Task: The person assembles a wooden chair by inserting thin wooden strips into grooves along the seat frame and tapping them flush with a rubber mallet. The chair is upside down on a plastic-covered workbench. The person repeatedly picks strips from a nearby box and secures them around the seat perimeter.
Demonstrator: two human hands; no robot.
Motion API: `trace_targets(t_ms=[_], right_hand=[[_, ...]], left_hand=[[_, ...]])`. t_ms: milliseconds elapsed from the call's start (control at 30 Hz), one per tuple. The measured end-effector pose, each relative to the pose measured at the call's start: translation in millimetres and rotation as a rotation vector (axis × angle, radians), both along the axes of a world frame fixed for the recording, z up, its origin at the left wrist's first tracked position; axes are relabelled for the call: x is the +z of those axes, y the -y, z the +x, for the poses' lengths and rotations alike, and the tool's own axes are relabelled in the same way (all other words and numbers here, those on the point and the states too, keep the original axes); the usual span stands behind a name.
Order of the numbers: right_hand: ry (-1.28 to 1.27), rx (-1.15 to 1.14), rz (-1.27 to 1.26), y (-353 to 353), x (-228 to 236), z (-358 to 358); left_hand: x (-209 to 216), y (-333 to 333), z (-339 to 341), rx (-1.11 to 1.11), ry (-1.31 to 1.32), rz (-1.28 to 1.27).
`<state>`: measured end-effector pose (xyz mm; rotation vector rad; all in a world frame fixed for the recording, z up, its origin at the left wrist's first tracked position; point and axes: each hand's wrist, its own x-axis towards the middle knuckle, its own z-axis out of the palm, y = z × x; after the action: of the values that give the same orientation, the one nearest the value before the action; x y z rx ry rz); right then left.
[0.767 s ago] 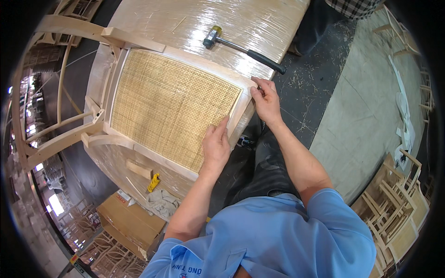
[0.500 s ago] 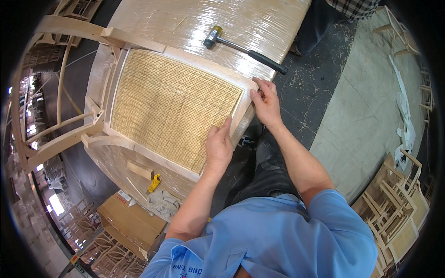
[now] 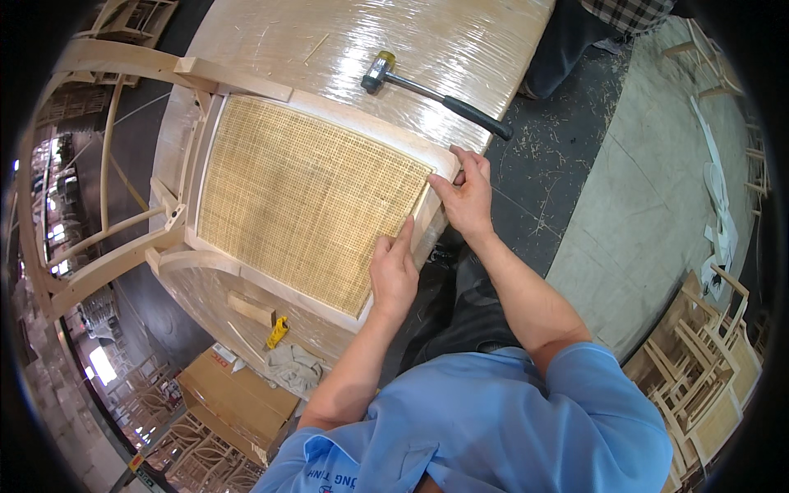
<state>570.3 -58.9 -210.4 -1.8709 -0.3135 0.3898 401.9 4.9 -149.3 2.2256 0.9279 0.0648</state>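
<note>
A pale wooden chair frame [image 3: 189, 74] lies on a plastic-wrapped table, with a woven cane panel [image 3: 308, 201] set in its flat part. My right hand [image 3: 467, 199] grips the far right corner of the frame. Its thumb presses at the panel's corner and its fingers curl over the frame's outer side. My left hand [image 3: 394, 275] is closed on the near right side, index finger stretched along the panel's edge, the other fingers bent. The left thumb is hidden. Beyond the frame lies a mallet [image 3: 436, 97] with a black grip and a yellow-and-dark head.
On the table's near left are a wood block [image 3: 251, 309], a yellow tool [image 3: 278, 332] and a grey cloth [image 3: 294, 368]. A cardboard box [image 3: 234, 403] stands below. Chair parts [image 3: 707, 370] are stacked at right. Another person's leg [image 3: 559, 49] is beside the far table edge.
My right thumb has moved left from the frame's corner onto the panel's corner. My left index finger still lies along the edge, the hand slightly lower in view.
</note>
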Motion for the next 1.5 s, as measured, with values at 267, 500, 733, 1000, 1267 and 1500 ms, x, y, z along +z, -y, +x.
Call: trace_targets(t_ms=[267, 500, 733, 1000, 1267, 1500], right_hand=[[-0.022, 0.001, -0.011, 0, 0, 1], [-0.036, 0.006, -0.035, 0, 1, 3], [-0.098, -0.012, -0.083, -6, 9, 8], [0.035, -0.061, -0.106, -9, -7, 9], [-0.133, -0.011, -0.178, -9, 8, 14], [-0.155, 0.079, -0.167, -1, 13, 18]], left_hand=[[0, 3, -2, -0.002, 0.022, 0.008], [-2, 1, -1, 0.007, 0.027, -0.029], [-2, -6, 1, 0.003, 0.013, 0.0], [0, -13, 1, -0.088, -0.031, 0.011], [-3, -14, 9, -0.175, -0.092, 0.058], [-9, -17, 26, -0.217, -0.218, 0.125]])
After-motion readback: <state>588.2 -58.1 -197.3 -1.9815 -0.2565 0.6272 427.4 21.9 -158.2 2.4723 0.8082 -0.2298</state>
